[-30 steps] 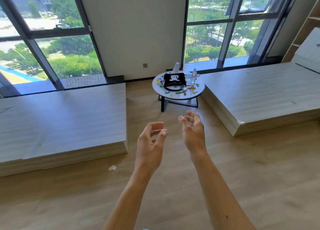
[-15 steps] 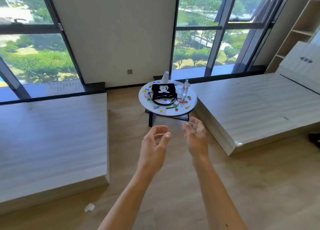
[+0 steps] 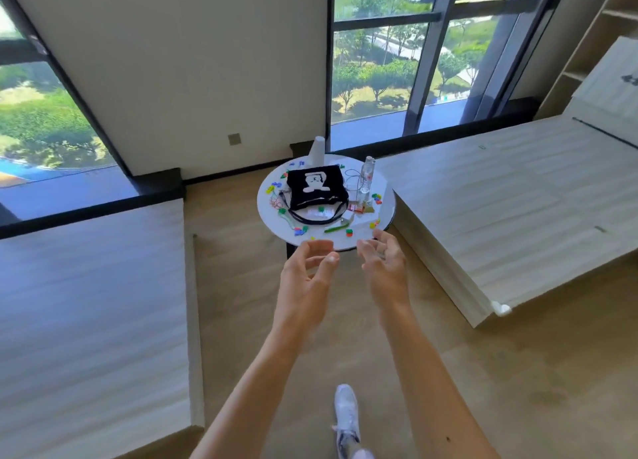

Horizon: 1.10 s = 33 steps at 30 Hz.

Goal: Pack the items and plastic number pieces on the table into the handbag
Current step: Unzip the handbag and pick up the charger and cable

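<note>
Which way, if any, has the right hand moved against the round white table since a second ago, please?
Yes. The right hand has come forward toward the round white table; its fingertips now overlap the near rim.

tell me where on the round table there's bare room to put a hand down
Bare: the table's far-right rim beyond the water bottle, and the near-left rim outside the handbag strap. Crowded: number pieces ring the handbag's left, front and right sides.
</note>
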Motion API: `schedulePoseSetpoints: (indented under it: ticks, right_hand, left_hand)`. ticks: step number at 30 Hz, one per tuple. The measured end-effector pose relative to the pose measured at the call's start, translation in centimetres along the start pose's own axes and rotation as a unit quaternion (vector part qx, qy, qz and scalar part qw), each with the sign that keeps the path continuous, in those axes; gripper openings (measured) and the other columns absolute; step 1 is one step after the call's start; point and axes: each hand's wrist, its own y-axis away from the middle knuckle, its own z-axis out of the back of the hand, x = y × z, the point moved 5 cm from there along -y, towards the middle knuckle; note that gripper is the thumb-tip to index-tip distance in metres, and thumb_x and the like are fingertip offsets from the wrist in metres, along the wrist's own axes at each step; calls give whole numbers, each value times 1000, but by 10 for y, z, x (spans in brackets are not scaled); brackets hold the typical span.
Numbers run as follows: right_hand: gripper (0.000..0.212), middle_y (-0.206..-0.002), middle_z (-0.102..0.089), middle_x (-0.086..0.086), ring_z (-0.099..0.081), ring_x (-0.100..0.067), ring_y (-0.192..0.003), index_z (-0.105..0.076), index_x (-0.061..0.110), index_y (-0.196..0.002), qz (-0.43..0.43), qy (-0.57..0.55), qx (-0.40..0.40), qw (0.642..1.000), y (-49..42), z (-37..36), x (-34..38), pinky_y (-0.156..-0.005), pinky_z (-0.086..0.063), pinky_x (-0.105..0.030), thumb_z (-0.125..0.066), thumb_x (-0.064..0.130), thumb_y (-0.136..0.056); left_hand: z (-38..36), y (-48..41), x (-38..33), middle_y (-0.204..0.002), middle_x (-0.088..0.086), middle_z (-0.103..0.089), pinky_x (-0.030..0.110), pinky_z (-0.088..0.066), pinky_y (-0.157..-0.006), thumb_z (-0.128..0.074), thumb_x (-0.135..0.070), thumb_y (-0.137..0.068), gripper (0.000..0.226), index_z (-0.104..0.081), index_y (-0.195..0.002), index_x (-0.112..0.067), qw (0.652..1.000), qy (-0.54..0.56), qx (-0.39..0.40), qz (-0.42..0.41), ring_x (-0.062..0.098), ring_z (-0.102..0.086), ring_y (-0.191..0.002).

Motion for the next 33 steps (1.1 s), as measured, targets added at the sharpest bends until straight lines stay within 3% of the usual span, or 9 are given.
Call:
schedulePoseSetpoints:
  ticks: [5,10,16,19,22,27,33]
  right_hand:
    - [45,-121,-65,-3,-66,-17,-108,-52,22,-134,-18,28,38,999,-122,-22,5,-82,-50,-27,-64,34,-93]
    - [46,-118,-66,-3,-66,-20,-106,-52,19,-136,-40,45,50,997,-208,-48,10,-94,-53,-39,-63,34,-94]
    - [45,-117,-64,3,-66,-19,-106,-52,25,-134,-79,52,62,994,-294,-84,-3,-97,-53,-43,-64,37,-93]
    - [46,-120,-64,0,-65,-22,-108,-52,26,-134,-97,58,46,993,-341,-101,-13,-98,-53,-46,-65,38,-91]
    - [47,-124,-64,-2,-65,-23,-110,-52,23,-136,-116,66,31,990,-389,-121,-22,-99,-52,-47,-65,36,-92]
    - [44,-123,-64,-3,-65,-22,-110,-53,22,-134,-153,85,8,984,-459,-148,-36,-101,-50,-48,-64,33,-93]
    - [43,-121,-63,-4,-66,-23,-110,-54,18,-134,-187,131,26,973,-530,-177,-68,-100,-51,-47,-64,30,-94]
  left_hand:
    - [-23,-108,3,-103,-10,-71,30,-53,-82,-56,-35,-82,30,-68,-107,-21,999,-9,-31,19,6,-66,-91]
    - [-35,-191,4,-104,-9,-71,26,-52,-81,-57,-30,-87,26,-67,-109,-19,998,-8,-49,35,1,-65,-90]
    - [-48,-293,28,-104,-9,-71,41,-54,-92,-57,-38,-84,26,-67,-104,-26,996,-15,-45,79,10,-65,-100]
    - [-54,-351,44,-104,-9,-69,44,-54,-93,-59,-29,-92,11,-65,-102,-29,996,-20,-24,87,12,-65,-103]
    - [-59,-416,61,-106,-9,-69,42,-53,-94,-58,-25,-96,11,-65,-105,-28,995,-22,3,95,12,-64,-104]
    - [-72,-500,88,-106,-11,-68,27,-50,-87,-58,-24,-97,17,-64,-112,-21,990,-28,57,124,5,-62,-101]
    - [-90,-581,143,-105,-14,-67,30,-55,-79,-59,-30,-96,19,-64,-112,-22,979,-62,89,170,-6,-60,-95]
